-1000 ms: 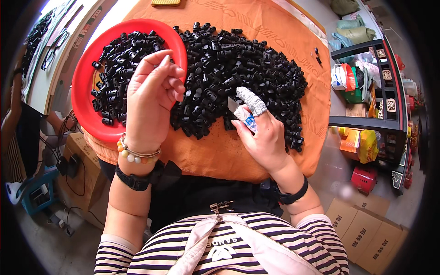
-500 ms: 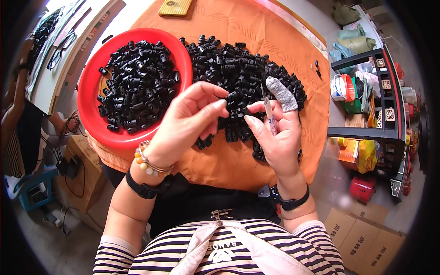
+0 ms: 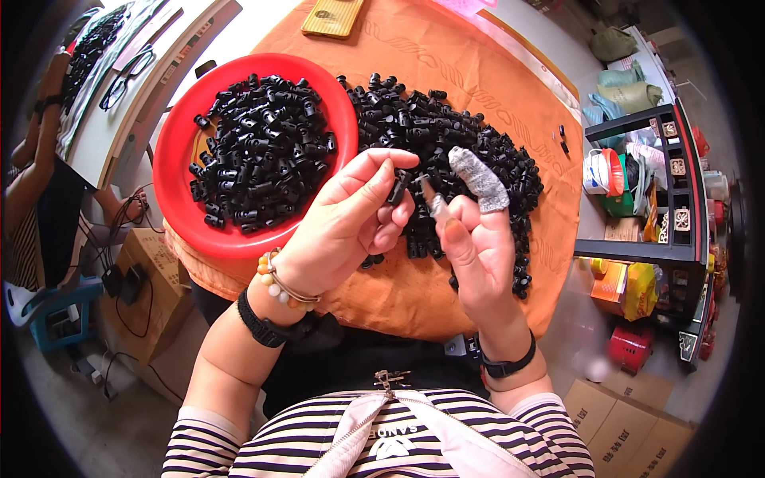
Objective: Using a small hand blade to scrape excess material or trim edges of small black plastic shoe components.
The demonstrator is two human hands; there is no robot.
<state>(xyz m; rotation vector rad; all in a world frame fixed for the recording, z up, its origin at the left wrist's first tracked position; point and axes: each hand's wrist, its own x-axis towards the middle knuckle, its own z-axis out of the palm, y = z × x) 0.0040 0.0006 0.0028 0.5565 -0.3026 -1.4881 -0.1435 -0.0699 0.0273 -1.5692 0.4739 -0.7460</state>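
Between the thumb and fingers of my left hand [image 3: 362,199] is a small black cylindrical plastic piece [image 3: 400,188]. Just to its right, my right hand [image 3: 478,259] grips a slim knife-like tool [image 3: 437,205] with a pale handle, its narrow tip close to the piece; I cannot tell whether they touch. A grey knitted finger sleeve [image 3: 480,179] covers my raised right index finger. Both hands hover over the near side of a heap of similar black pieces [image 3: 446,127]. Left of it stands a red round basin [image 3: 171,175] holding many more such pieces.
An orange cloth [image 3: 382,311] covers the table. A yellow phone-like slab [image 3: 335,17] lies at its far edge, and a few loose black bits [image 3: 563,139] at right. Beyond stands a dark shelf [image 3: 637,251] with bags and boxes. Another person's arm [image 3: 36,175] shows at far left.
The black piece in my left hand now stands more upright and in plainer sight. My right thumb no longer presses a black piece; the tool's tip has swung left toward my left hand.
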